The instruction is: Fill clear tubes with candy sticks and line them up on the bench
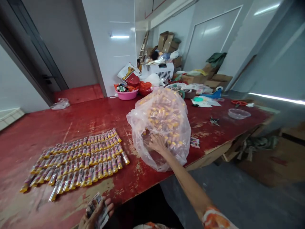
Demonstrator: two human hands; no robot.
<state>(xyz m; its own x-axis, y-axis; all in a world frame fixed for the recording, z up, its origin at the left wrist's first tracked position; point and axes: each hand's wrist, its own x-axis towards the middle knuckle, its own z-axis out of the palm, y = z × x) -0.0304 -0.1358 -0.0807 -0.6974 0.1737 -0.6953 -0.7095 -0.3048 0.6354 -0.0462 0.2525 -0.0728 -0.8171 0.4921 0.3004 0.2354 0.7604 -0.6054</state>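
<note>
Printed slips [95,201], clasped in the left hand [91,219], look thin and bendy. Ahead of it, capped tubes [105,169] lie in rows on the counter [95,115]; they seem light, slick, best pinched mid-body. The right hand [157,143] reaches into a soft, bulging bag [135,127]; its grip is unclear.

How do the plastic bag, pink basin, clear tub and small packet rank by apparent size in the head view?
Largest: plastic bag
Next, too alike to rank: pink basin and clear tub
Smallest: small packet
</note>
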